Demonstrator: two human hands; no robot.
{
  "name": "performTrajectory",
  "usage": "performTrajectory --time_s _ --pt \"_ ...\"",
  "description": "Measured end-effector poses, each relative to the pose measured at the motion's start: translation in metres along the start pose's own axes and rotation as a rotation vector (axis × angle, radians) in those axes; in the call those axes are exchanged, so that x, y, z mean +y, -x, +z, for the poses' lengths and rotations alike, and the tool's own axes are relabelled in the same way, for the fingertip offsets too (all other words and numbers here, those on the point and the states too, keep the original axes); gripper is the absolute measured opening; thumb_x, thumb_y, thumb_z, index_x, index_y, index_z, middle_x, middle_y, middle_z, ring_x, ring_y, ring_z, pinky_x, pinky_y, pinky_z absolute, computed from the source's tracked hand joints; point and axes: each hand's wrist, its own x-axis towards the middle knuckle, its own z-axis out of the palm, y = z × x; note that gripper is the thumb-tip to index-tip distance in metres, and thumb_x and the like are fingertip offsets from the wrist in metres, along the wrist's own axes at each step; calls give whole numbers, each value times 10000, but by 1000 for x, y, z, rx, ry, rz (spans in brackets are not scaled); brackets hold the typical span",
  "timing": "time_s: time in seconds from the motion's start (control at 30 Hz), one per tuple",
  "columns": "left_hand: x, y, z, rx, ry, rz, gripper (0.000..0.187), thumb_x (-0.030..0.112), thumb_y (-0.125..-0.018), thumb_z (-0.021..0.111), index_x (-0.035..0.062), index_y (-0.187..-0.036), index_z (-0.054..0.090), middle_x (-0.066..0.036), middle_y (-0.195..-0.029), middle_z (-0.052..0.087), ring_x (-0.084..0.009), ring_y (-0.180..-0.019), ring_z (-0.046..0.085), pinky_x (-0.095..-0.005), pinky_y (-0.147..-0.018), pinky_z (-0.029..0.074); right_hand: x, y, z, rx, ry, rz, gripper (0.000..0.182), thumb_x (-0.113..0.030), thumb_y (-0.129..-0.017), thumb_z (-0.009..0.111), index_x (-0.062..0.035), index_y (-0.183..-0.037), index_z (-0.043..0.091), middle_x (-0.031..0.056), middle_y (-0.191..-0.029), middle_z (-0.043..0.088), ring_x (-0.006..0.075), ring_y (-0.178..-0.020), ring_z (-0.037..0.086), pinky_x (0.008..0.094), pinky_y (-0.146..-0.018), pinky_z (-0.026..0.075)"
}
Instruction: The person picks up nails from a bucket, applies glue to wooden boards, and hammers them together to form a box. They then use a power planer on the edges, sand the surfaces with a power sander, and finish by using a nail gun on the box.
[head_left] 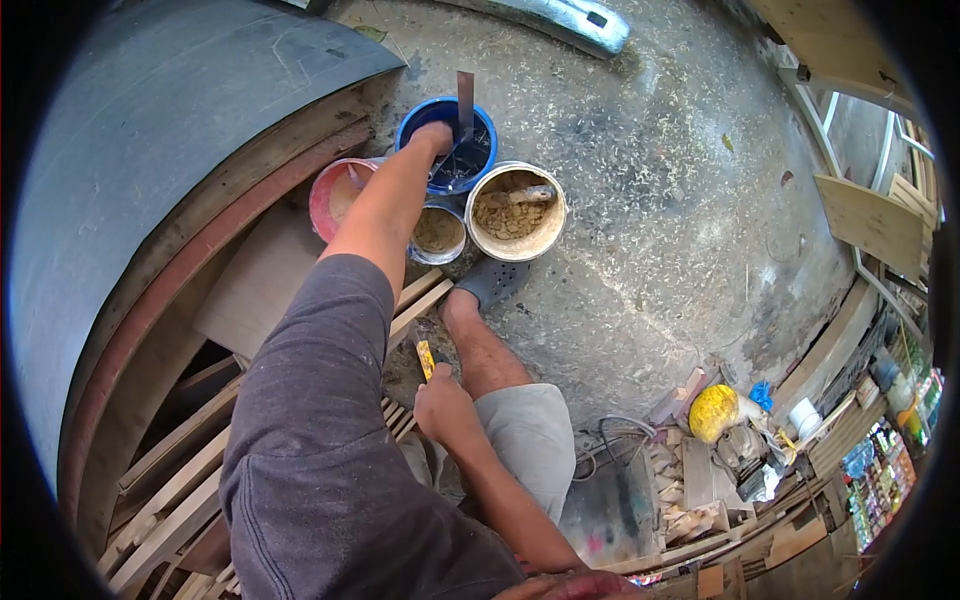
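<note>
My left hand (434,136) reaches down into a blue bucket (404,133) of dark liquid, its fingers hidden from sight. A flat, dull metal strip (466,95) stands up out of that bucket, just right of the hand. Lower down, in front of my knee, my right hand (444,402) is closed around a yellow-handled putty knife (425,355), its blade end pointing away from me. Crowded against the blue bucket are a red bucket (321,200), a small pail (438,232) of brown material, and a white bucket (556,225) with brown clumps and a caked tool (520,196) inside.
A large curved dark panel (190,150) on a wooden frame fills the left side. Wooden strips (190,500) lie below it. At the lower right are a yellow container (712,414), wood scraps and cables. Pale shavings dot the concrete floor (640,230).
</note>
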Motion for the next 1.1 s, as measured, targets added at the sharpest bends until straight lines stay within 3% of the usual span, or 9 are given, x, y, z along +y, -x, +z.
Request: performTrajectory --time_s 0.17,0.2,0.3,0.33,0.47,0.7,0.87,1.0,1.1 --pt "30 59 -13 281 136 -190 281 114 -910 566 34 -1109 748 -258 -1194 687 -388 -1129 680 -467 -970 547 -7 6 6 6 28 1 343 -211 -976 496 60 -1176 432 336 -1127 645 509 -1042 659 583 -927 507" --pt "28 48 6 524 263 -304 231 139 -935 561 22 -1004 748 -261 -1086 717 -404 -1054 705 -492 -917 561 -8 6 8 8 21 1 340 -209 -974 494 60 -1175 437 336 -1130 646 508 -1044 659 584 -935 502" --pt "20 104 -18 565 169 -57 229 158 -955 553 11 -924 726 -235 -1005 739 -406 -972 721 -523 -823 571 -8 4 15 11 8 8 330 -193 -965 492 62 -1170 449 340 -1143 645 504 -1056 657 587 -951 490" --pt "18 119 -25 653 133 -47 222 164 -985 580 5 -977 735 -180 -896 756 -321 -855 748 -461 -709 587 -8 3 16 13 7 19 327 -183 -959 491 65 -1170 452 345 -1152 643 505 -1062 655 588 -953 489" --pt "4 134 -23 361 1350 -49 233 133 -1043 567 -7 -1169 704 -82 -934 726 -133 -805 696 -267 -714 576 -13 5 15 17 -17 32 320 -117 -926 494 83 -1174 462 379 -1158 631 526 -1087 635 586 -947 494" --pt "-6 160 -21 89 1979 221 351 74 -1072 457 -9 -1405 532 -68 -1092 650 -158 -978 644 -293 -890 563 -11 10 24 26 15 36 321 -89 -903 509 95 -1162 462 393 -1127 633 540 -1070 631 582 -941 495" --pt "-4 176 -32 -44 2256 383 360 284 -950 610 -16 -1142 657 -112 -925 660 -264 -934 655 -387 -900 564 -8 8 33 15 20 12 308 -70 -899 500 100 -1153 462 398 -1114 634 539 -1070 632 580 -937 498" --pt "-13 154 -19 -242 2371 477 236 279 -977 579 47 -991 621 -77 -860 607 -249 -857 607 -367 -819 536 -13 12 31 -19 7 -18 300 -57 -898 486 111 -1147 462 404 -1107 634 541 -1078 629 565 -944 503" --pt "-12 140 -12 -378 2361 638 203 240 -1000 571 44 -1032 618 -58 -822 571 -232 -842 584 -353 -812 521 -17 11 31 -12 13 15 283 -53 -900 481 107 -1133 472 409 -1100 635 535 -1086 630 551 -949 509"
